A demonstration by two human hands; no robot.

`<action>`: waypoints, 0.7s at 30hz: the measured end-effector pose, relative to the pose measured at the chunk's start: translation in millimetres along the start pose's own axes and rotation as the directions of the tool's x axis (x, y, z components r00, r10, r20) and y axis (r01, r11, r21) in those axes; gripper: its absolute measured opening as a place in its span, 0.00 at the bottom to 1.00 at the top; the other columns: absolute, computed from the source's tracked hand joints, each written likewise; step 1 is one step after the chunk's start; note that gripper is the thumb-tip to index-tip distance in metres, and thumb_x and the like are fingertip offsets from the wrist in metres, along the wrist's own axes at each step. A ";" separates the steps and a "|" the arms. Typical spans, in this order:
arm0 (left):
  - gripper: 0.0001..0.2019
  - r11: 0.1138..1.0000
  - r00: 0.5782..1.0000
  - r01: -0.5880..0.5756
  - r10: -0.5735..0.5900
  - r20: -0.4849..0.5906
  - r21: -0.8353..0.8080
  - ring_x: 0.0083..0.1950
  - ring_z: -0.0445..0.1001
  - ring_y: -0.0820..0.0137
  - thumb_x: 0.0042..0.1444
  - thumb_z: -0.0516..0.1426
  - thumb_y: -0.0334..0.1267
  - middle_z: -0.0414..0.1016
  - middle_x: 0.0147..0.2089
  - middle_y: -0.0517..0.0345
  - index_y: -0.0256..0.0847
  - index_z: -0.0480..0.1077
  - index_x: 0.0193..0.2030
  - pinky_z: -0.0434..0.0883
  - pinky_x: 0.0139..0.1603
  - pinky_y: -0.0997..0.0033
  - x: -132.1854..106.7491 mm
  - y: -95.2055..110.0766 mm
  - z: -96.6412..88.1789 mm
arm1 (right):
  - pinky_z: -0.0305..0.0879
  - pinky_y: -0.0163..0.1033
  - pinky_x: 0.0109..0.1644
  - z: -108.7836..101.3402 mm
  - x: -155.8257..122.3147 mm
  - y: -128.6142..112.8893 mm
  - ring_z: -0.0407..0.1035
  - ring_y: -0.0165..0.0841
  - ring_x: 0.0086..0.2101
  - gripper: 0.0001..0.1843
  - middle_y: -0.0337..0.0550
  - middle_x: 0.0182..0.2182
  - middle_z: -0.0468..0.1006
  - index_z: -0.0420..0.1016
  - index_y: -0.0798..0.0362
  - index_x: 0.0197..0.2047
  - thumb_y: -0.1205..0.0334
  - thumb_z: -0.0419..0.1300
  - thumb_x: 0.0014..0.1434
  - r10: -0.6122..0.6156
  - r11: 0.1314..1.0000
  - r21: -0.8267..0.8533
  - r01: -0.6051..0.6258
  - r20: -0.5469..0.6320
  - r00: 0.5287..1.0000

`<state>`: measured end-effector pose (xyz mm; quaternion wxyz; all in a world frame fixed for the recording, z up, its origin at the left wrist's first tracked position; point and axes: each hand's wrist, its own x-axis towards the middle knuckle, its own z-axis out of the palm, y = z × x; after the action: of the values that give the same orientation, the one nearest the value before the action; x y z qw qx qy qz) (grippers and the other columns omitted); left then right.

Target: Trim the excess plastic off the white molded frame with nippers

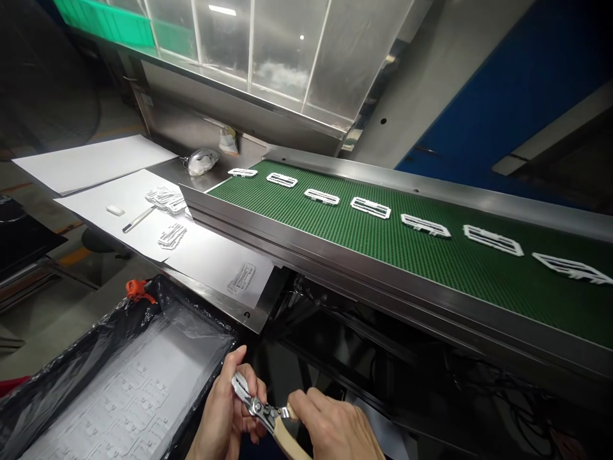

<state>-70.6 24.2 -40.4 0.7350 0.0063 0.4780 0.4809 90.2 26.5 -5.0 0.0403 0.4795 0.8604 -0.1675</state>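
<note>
— Bin (pixel 71 377) at far left, lined in black. Beside it?
— Left hand (pixel 225 415), fingers curled on the cutters (pixel 261 412) by their blades.
— And the right hand (pixel 335 428)?
— Closed round the tan handle, low centre. Belt (pixel 383 249) above carries white frames (pixel 371 207).

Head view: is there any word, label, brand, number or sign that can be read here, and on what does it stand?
None can be read.
Cutters in both hands: no brand or marking legible on the blades or handle.
Paper sheets on the steel table: blank as far as shows.
White plastic frames on the green belt: no readable marks.
Small tag by the steel wall: too small and blurred to read.
</note>
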 end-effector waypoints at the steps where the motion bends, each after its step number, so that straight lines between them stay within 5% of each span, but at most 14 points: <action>1: 0.25 1.000 1.000 -0.002 0.002 -0.003 -0.003 0.12 0.62 0.76 0.50 0.59 0.59 0.68 0.17 0.62 0.39 0.62 0.17 0.60 0.11 0.79 1.0 0.3 0.3 | 0.35 0.39 0.22 -0.9 1.0 0.4 0.58 0.29 0.18 0.09 0.33 0.21 0.66 0.60 0.49 0.29 0.60 0.59 0.49 0.007 1.000 0.015 -0.007 0.015 1.000; 6: 0.25 1.000 1.000 0.003 -0.003 -0.020 -0.022 0.12 0.62 0.76 0.51 0.58 0.58 0.67 0.16 0.62 0.40 0.62 0.17 0.60 0.11 0.78 7.4 1.5 0.9 | 0.36 0.38 0.24 -1.0 7.1 0.7 0.51 0.26 0.18 0.08 0.31 0.20 0.62 0.57 0.49 0.26 0.68 0.55 0.46 0.099 0.974 0.197 -0.109 0.061 0.993; 12: 0.23 0.998 0.998 0.038 -0.040 -0.046 -0.044 0.12 0.64 0.74 0.56 0.53 0.56 0.69 0.17 0.61 0.40 0.64 0.20 0.61 0.10 0.78 14.6 6.0 3.0 | 0.39 0.34 0.24 -1.6 21.0 2.4 0.43 0.25 0.20 0.14 0.28 0.18 0.51 0.51 0.50 0.23 0.74 0.53 0.37 0.163 0.825 0.529 -0.200 0.117 0.980; 15: 0.22 0.998 0.997 0.037 -0.039 -0.067 -0.041 0.12 0.66 0.74 0.56 0.54 0.56 0.72 0.19 0.59 0.40 0.64 0.20 0.62 0.10 0.79 18.3 9.8 4.1 | 0.39 0.35 0.23 -5.5 25.9 3.6 0.41 0.26 0.20 0.13 0.29 0.18 0.48 0.50 0.50 0.23 0.74 0.52 0.39 0.180 0.817 0.532 -0.225 0.134 0.974; 21: 0.21 0.998 0.999 0.036 -0.037 -0.023 -0.051 0.12 0.64 0.75 0.51 0.58 0.55 0.67 0.16 0.63 0.40 0.65 0.20 0.61 0.10 0.80 27.8 15.9 8.5 | 0.42 0.36 0.26 -2.8 30.7 5.9 0.55 0.27 0.21 0.11 0.30 0.24 0.64 0.63 0.47 0.30 0.69 0.56 0.40 0.218 0.913 0.334 -0.233 0.082 0.972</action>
<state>-73.5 56.3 -47.6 0.7377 -0.0268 0.4745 0.4795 78.9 55.2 -10.9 -0.0061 0.5716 0.7561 -0.3187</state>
